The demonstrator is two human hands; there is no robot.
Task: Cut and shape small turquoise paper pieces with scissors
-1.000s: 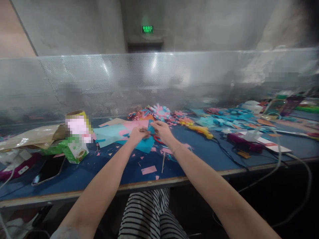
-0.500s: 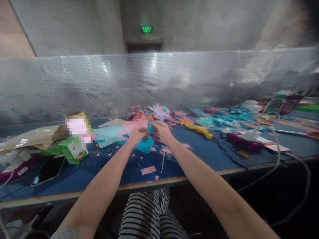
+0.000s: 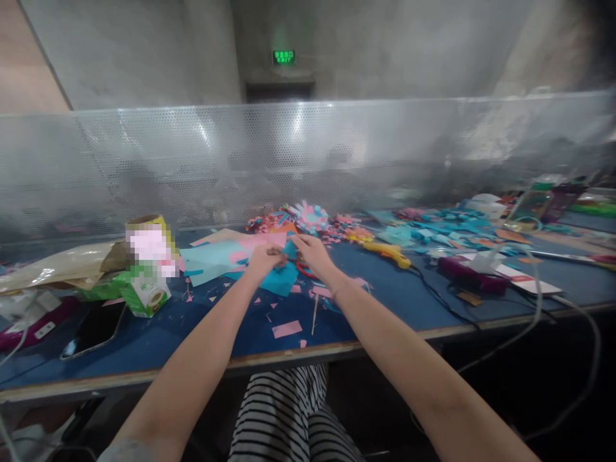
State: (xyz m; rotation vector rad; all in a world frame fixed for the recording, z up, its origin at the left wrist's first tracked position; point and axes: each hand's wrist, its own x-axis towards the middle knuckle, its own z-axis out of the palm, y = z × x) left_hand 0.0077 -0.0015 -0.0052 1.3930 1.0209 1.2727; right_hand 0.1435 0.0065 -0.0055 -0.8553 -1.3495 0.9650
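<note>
My left hand (image 3: 267, 259) and my right hand (image 3: 314, 254) are close together over the middle of the table, fingers closed in a pinch. Between them is a small piece of blue paper (image 3: 290, 249), which both seem to grip; its exact shape is partly hidden by the fingers. Underneath lies a larger blue paper sheet (image 3: 282, 283). A red loop-shaped handle (image 3: 306, 271) shows beside my right hand, mostly covered. Left of my hands are a light blue sheet (image 3: 210, 260) and a pink sheet (image 3: 262, 240).
Behind my hands sits a pink-and-blue paper flower (image 3: 310, 217). A yellow glue gun (image 3: 387, 253) lies to the right, its cord trailing forward. Pink scraps (image 3: 287, 329) litter the front. At left are a phone (image 3: 94, 330) and a green box (image 3: 145, 294). Purple power strip (image 3: 471, 276) at right.
Hardly anything differs. Both hands stay in the same place with the small blue paper between them, and the fingers shift only slightly.
</note>
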